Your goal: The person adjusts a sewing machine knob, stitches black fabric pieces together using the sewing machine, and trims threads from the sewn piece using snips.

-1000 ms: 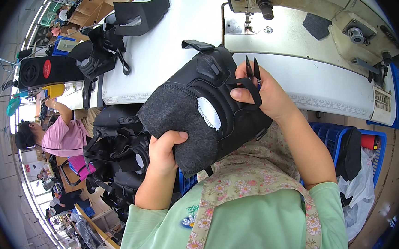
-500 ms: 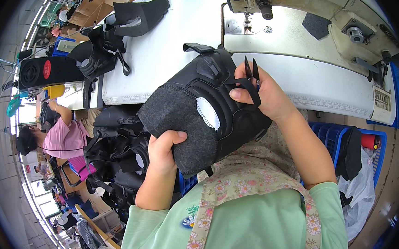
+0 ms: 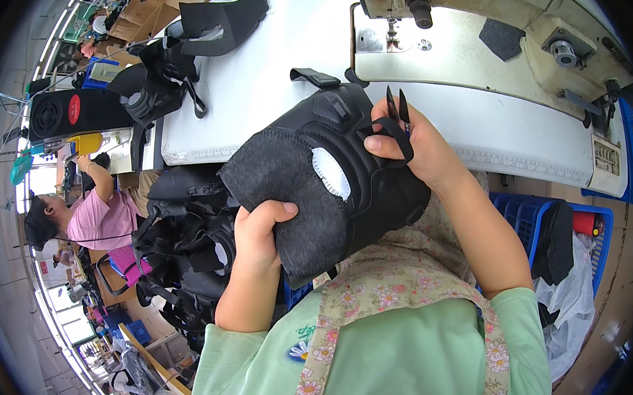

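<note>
A black padded brace, stitched along its curved seams, is held up in front of me at the near table edge. Dark grey felt covers its near end, beside a white oval patch. My left hand grips that felt end, thumb on top and the other fingers hidden beneath. At the brace's upper right, my right hand is closed around dark thread snips, blades pointing up and apart. A narrow black strap loops out past the same hand's thumb and fingers.
A sewing machine stands on the white table, with a grey felt scrap on its bed. More black braces lie at the left and in a pile below. At right is a blue crate. Another person sits far left.
The brace has tilted slightly in my hands, and the right hand with the snips has shifted a little left. The other person at left has raised their head.
</note>
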`<action>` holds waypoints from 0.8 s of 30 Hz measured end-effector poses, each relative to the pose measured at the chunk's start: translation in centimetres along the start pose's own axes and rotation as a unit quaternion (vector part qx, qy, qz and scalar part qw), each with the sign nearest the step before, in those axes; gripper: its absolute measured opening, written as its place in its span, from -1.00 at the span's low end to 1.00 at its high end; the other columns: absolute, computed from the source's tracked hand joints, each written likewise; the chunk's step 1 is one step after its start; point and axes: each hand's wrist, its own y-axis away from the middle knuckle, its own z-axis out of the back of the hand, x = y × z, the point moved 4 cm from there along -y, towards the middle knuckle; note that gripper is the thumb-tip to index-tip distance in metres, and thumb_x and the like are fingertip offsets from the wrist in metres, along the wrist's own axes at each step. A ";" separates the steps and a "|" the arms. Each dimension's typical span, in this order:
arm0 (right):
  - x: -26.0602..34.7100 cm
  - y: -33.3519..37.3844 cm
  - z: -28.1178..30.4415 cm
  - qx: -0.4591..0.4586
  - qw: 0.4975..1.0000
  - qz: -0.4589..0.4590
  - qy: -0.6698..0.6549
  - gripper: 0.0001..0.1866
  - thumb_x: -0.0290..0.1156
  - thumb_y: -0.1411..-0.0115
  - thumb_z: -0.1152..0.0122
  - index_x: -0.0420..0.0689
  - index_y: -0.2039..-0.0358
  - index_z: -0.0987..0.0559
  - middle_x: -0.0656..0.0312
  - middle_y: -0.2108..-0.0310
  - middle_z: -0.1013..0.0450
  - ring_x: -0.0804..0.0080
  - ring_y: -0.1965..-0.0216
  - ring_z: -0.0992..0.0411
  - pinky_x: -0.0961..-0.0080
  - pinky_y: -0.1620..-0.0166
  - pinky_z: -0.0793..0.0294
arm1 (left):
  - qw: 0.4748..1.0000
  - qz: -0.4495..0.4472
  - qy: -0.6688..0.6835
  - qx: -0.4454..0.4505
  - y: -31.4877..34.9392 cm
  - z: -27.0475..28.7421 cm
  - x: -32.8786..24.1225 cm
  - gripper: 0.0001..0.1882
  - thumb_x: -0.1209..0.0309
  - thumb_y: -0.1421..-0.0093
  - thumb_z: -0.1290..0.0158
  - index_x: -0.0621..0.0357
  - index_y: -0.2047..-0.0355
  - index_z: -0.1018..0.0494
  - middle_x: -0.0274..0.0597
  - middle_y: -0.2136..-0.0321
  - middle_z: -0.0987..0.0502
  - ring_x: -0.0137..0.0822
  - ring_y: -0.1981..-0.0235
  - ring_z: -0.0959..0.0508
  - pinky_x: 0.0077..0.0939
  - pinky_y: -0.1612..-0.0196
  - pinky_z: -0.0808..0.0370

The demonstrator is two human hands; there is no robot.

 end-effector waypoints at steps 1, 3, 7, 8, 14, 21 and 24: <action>-0.2 -0.1 0.0 -0.007 1.000 -0.003 -0.010 -0.66 -0.31 0.05 -0.37 -0.12 0.33 -0.43 0.46 0.47 -0.27 0.71 0.42 -0.22 0.74 0.29 -0.23 | 1.000 0.009 0.003 -0.003 -0.1 0.1 0.1 -0.49 0.62 0.20 0.14 0.49 0.12 -0.31 0.11 0.21 -0.44 -0.07 0.21 -0.50 -0.27 0.13 -0.47; -0.2 -0.2 -0.2 -0.010 1.000 -0.007 -0.014 -0.65 -0.29 0.06 -0.37 -0.13 0.32 -0.43 0.45 0.46 -0.28 0.70 0.41 -0.23 0.72 0.27 -0.24 | 1.000 0.016 0.013 -0.010 -0.2 -0.1 -0.1 -0.49 0.62 0.20 0.15 0.50 0.13 -0.31 0.12 0.22 -0.44 -0.06 0.24 -0.51 -0.27 0.15 -0.49; -0.9 -0.4 -0.1 -0.027 1.000 -0.014 -0.001 -0.62 -0.21 0.06 -0.37 -0.13 0.32 -0.44 0.42 0.43 -0.31 0.65 0.37 -0.25 0.68 0.22 -0.24 | 0.998 0.028 0.055 -0.032 -0.4 -0.4 -0.2 -0.53 0.61 0.18 0.14 0.53 0.16 -0.32 0.13 0.27 -0.46 -0.05 0.31 -0.54 -0.28 0.21 -0.52; -0.9 -0.5 0.0 -0.028 0.999 -0.015 -0.001 -0.62 -0.21 0.06 -0.37 -0.13 0.32 -0.44 0.42 0.43 -0.31 0.65 0.37 -0.25 0.68 0.22 -0.24 | 0.998 0.029 0.055 -0.032 -0.7 -0.2 -0.1 -0.53 0.61 0.18 0.14 0.53 0.16 -0.32 0.13 0.27 -0.46 -0.05 0.31 -0.54 -0.28 0.21 -0.52; -1.0 -0.8 -0.5 -0.048 0.998 -0.040 -0.011 -0.57 -0.13 0.08 -0.36 -0.14 0.31 -0.46 0.36 0.40 -0.34 0.59 0.32 -0.28 0.65 0.16 -0.24 | 0.994 0.078 0.074 -0.035 -1.7 0.8 0.2 -0.59 0.57 0.14 0.14 0.54 0.22 -0.36 0.12 0.34 -0.49 -0.08 0.35 -0.56 -0.29 0.22 -0.54; -1.7 -1.0 -0.6 -0.054 0.994 -0.088 -0.047 -0.52 -0.12 0.12 -0.36 -0.18 0.28 -0.46 0.30 0.36 -0.35 0.54 0.27 -0.30 0.65 0.11 -0.23 | 0.986 0.118 0.115 -0.038 -1.8 0.4 0.3 -0.57 0.55 0.14 0.14 0.50 0.20 -0.35 0.13 0.30 -0.48 -0.02 0.32 -0.54 -0.23 0.18 -0.53; -1.6 -1.0 -0.8 -0.054 0.993 -0.093 -0.056 -0.50 -0.12 0.12 -0.36 -0.20 0.26 -0.46 0.28 0.35 -0.36 0.52 0.26 -0.30 0.64 0.10 -0.23 | 0.984 0.121 0.128 -0.035 -1.8 0.4 0.3 -0.57 0.55 0.14 0.13 0.49 0.19 -0.35 0.13 0.29 -0.48 -0.01 0.31 -0.54 -0.22 0.16 -0.52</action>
